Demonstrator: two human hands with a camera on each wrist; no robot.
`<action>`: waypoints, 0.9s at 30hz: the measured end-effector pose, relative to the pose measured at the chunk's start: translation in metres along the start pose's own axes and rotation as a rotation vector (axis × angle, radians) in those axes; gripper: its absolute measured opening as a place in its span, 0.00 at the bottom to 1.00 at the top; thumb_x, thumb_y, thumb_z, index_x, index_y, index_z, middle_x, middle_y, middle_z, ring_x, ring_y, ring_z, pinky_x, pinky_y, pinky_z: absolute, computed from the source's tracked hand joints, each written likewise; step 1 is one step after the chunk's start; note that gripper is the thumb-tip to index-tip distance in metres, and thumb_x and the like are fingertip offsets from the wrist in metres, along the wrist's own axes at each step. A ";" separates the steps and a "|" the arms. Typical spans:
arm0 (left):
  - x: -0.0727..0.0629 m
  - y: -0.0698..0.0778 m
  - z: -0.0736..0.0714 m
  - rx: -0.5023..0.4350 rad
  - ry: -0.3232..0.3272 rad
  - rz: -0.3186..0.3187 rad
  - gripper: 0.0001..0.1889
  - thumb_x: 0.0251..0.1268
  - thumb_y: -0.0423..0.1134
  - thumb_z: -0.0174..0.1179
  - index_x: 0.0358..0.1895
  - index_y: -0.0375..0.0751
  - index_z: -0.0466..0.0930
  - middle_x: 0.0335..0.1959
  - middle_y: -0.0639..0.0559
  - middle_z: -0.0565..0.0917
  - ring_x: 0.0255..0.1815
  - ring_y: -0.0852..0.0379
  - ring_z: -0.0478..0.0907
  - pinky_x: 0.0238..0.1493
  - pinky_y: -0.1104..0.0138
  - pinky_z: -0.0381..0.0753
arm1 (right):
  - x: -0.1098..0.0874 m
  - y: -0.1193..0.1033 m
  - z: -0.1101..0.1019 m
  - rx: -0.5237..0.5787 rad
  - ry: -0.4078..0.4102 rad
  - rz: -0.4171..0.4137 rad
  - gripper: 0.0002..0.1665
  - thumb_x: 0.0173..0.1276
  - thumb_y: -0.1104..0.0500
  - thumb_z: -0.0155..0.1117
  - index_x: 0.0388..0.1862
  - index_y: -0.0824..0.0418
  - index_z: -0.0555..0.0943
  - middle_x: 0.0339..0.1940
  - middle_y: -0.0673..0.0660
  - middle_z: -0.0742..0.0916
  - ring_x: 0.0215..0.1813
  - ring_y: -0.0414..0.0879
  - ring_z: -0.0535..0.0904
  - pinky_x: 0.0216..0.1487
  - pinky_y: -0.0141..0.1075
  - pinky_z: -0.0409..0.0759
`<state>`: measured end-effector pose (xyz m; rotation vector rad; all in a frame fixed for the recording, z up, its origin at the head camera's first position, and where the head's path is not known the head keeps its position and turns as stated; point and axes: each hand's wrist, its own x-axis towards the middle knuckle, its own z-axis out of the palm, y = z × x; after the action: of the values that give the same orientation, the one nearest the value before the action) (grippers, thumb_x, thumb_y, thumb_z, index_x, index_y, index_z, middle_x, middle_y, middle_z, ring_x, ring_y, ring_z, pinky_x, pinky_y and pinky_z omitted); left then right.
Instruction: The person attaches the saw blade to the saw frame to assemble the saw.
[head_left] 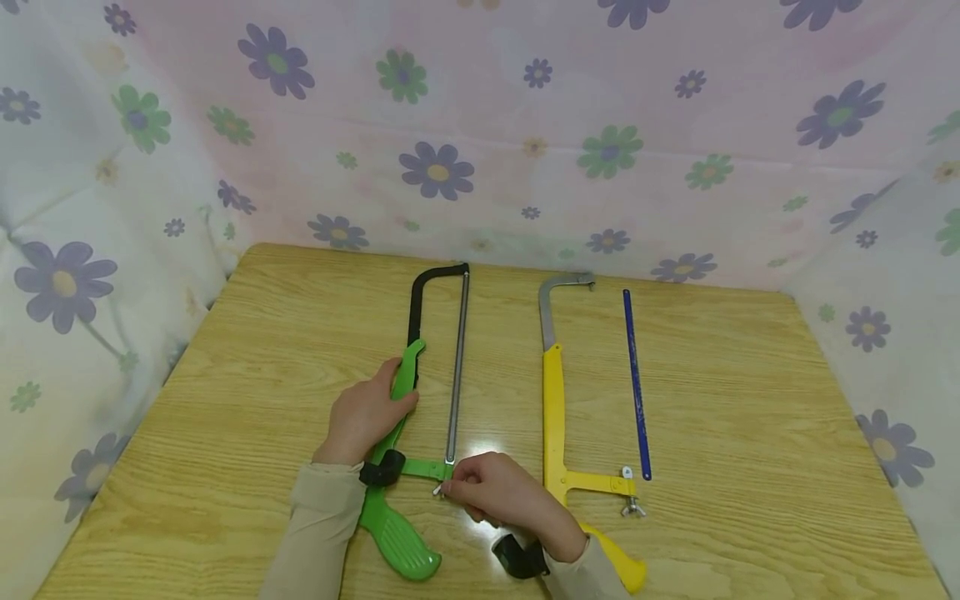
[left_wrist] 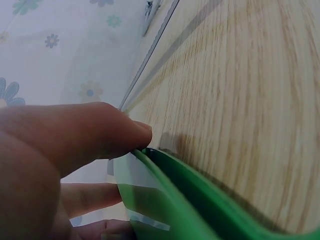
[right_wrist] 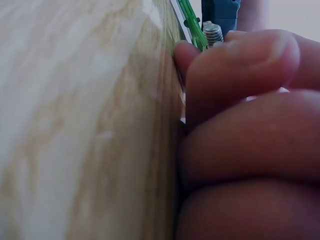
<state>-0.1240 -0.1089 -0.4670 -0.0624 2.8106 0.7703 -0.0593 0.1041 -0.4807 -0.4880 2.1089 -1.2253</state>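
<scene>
A green hacksaw (head_left: 403, 542) with a black front bow lies on the wooden table. Its grey blade (head_left: 458, 367) runs from the bow's tip to the green lower arm. My left hand (head_left: 363, 417) grips the middle of the frame; in the left wrist view the thumb presses the edge of the green frame (left_wrist: 165, 192). At the blade's near end, my right hand (head_left: 506, 492) pinches the small wing nut (head_left: 438, 490), mostly covered by the fingers. A threaded bolt (right_wrist: 213, 34) shows past the curled fingers in the right wrist view.
To the right lies a yellow hacksaw (head_left: 553, 408) with no blade fitted and a wing nut (head_left: 632, 508) on its arm; my right forearm crosses its handle. Beside it is a loose blue blade (head_left: 637, 392). Flowered cloth (head_left: 495, 208) hangs behind the table (head_left: 750, 433).
</scene>
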 end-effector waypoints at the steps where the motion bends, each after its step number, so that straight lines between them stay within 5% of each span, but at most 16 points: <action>1: 0.000 0.000 0.000 0.001 -0.001 -0.001 0.35 0.56 0.56 0.52 0.66 0.48 0.58 0.21 0.48 0.78 0.14 0.54 0.68 0.14 0.63 0.62 | 0.000 0.000 0.000 -0.005 0.000 0.000 0.22 0.62 0.43 0.54 0.15 0.54 0.72 0.05 0.46 0.70 0.04 0.37 0.58 0.08 0.33 0.60; 27: 0.002 -0.002 0.002 0.008 0.005 -0.001 0.35 0.55 0.57 0.51 0.66 0.47 0.58 0.31 0.46 0.80 0.18 0.54 0.69 0.17 0.64 0.63 | 0.000 0.000 0.000 -0.012 0.049 0.024 0.15 0.61 0.44 0.57 0.21 0.50 0.76 0.05 0.45 0.67 0.06 0.36 0.59 0.09 0.32 0.61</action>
<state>-0.1255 -0.1094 -0.4700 -0.0645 2.8177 0.7596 -0.0594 0.1038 -0.4804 -0.4411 2.1582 -1.2236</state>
